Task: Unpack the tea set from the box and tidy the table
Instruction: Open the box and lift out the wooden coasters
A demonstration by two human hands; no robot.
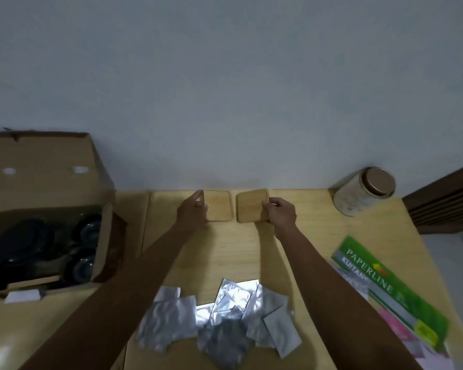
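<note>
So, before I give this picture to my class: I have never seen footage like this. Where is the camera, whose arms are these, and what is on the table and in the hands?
There is no machine here. One wide-angle camera sits on a person's head and looks down, so both arms reaching forward are that person's own.

The left hand rests at the edge of one square wooden coaster. The right hand grips the edge of a second coaster. The two coasters lie side by side near the wall.

On the wooden table, left, an open cardboard box holds the dark tea set. Nearest the camera lies a pile of silver foil packets. On the right are a green Paperline booklet and a round tin, which seems to lean.
</note>
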